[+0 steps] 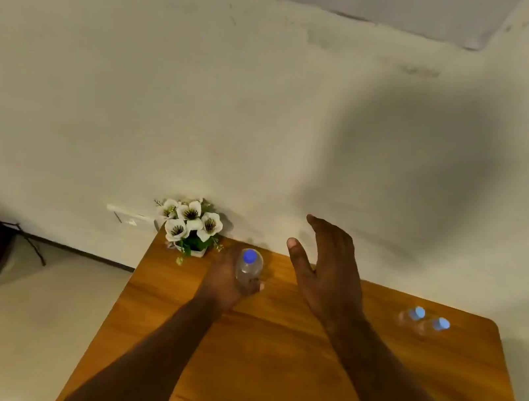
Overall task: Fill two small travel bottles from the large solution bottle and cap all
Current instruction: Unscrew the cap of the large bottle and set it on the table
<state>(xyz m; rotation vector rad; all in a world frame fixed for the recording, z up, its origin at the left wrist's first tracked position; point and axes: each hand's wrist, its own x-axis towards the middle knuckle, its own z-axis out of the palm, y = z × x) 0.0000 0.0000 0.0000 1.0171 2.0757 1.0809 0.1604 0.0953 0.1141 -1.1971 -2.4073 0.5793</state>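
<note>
At the back left corner of the wooden desk (266, 356), a small pot of white flowers (190, 225) stands against the wall. Just to its right, your left hand (225, 284) is wrapped around the large solution bottle (248, 269), which stands upright on the desk with its blue cap (249, 256) on.

Beside it, your right hand (327, 276) hangs above the desk with fingers spread and thumb out, holding nothing, near the large bottle but not touching it. From its pose, it looks poised to go for that blue cap, though this is only a reading of the moment.

Well apart, near the right edge of the desk, the two small travel bottles (424, 321) stand close together, each wearing a blue cap. The view is too blurred to tell whether either holds any liquid.

As far as can be judged, the task is at its very start: all three bottles are capped and no pouring is under way. Still ahead of you are uncapping the large bottle and both small ones, filling each in turn, and capping all three.
</note>
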